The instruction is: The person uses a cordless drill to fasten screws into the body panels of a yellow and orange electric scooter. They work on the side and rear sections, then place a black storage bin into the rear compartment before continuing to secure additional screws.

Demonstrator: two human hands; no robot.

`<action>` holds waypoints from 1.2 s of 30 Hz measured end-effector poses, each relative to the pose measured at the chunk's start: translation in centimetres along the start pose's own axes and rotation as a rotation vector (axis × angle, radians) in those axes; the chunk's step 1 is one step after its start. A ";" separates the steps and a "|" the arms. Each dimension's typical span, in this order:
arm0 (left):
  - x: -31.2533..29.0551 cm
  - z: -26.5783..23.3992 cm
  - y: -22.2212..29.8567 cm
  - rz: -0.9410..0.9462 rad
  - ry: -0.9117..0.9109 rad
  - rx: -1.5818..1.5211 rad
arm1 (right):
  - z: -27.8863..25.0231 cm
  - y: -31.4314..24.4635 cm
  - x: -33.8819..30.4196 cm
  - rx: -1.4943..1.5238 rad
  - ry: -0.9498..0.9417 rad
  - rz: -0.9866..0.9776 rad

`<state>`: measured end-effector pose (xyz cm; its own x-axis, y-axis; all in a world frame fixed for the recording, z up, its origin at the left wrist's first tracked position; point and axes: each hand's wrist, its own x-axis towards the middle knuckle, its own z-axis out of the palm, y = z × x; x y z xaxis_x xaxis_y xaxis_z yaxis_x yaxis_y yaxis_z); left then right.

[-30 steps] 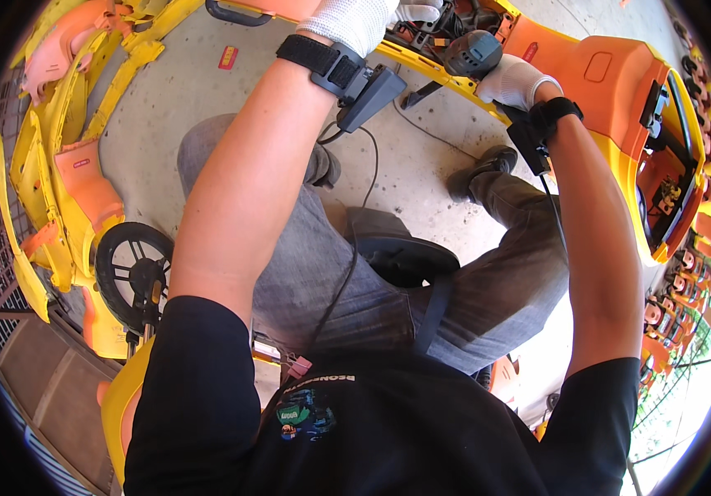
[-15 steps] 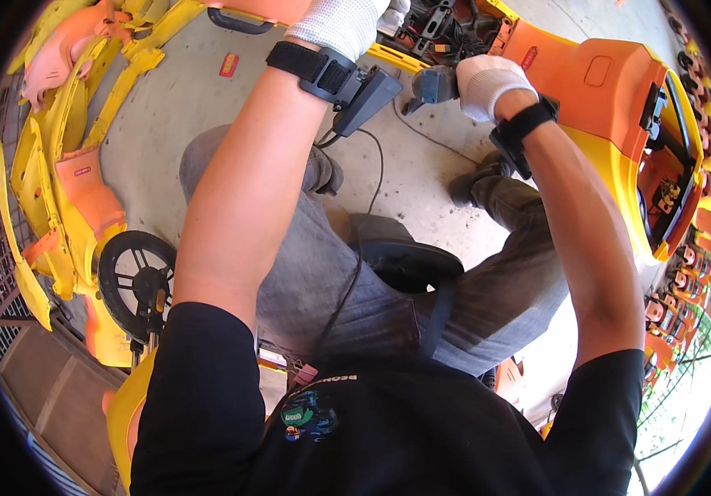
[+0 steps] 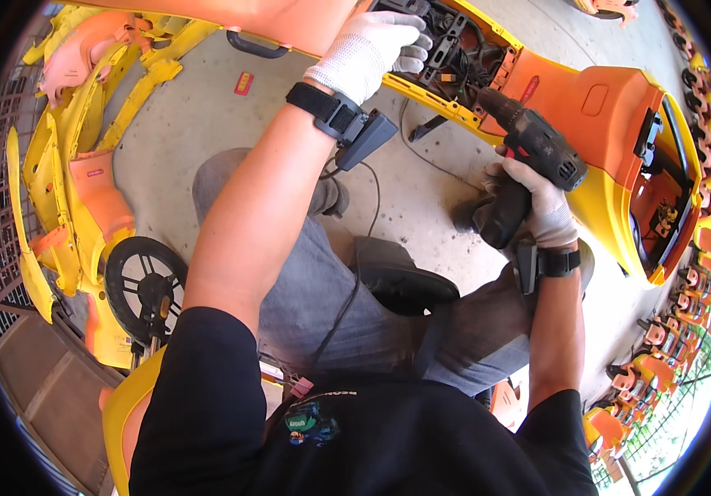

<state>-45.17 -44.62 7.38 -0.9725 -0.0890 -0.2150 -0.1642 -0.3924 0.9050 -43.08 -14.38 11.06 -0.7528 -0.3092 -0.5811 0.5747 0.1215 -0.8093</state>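
In a white knit glove, my right hand (image 3: 541,198) grips a black cordless drill (image 3: 541,140) by its handle. The drill's chuck points up and left, close to the edge of a long orange and yellow scooter body (image 3: 579,107). My left hand (image 3: 368,54), gloved too, lies at the near edge of that body's open compartment (image 3: 455,50). Its fingers are loosely bent and apart, with nothing visible in them. Inside the compartment are dark wiring and a metal bracket.
Yellow and orange body panels (image 3: 66,190) are piled at the left, near a black spoked wheel (image 3: 146,289). A red tag (image 3: 244,83) and a thin cable (image 3: 379,194) lie on the concrete floor. Rows of scooters (image 3: 661,331) line the right side.
My right hand has drawn back toward me and turned, bringing the whole drill into clear sight. My left hand has shifted slightly right and nearer, its fingers now more visible.
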 end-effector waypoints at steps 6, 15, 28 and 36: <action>0.3 1.6 -0.2 -0.131 -0.008 0.109 | 1.8 -0.7 -0.3 0.168 -0.041 0.005; 0.8 2.6 -1.9 -0.269 0.022 0.151 | 1.6 -2.1 -0.3 0.093 -0.211 0.000; 1.4 3.1 -1.3 -0.227 0.093 0.113 | 0.6 1.6 1.1 -0.696 -0.242 -0.133; 2.1 0.8 0.9 -0.057 0.159 -0.081 | 3.4 0.3 4.5 -1.047 -0.052 -0.630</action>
<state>-47.47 -44.40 8.10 -0.9226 -0.2054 -0.3266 -0.1987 -0.4726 0.8586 -45.26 -18.94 8.48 -0.7789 -0.6223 -0.0781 -0.4393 0.6302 -0.6402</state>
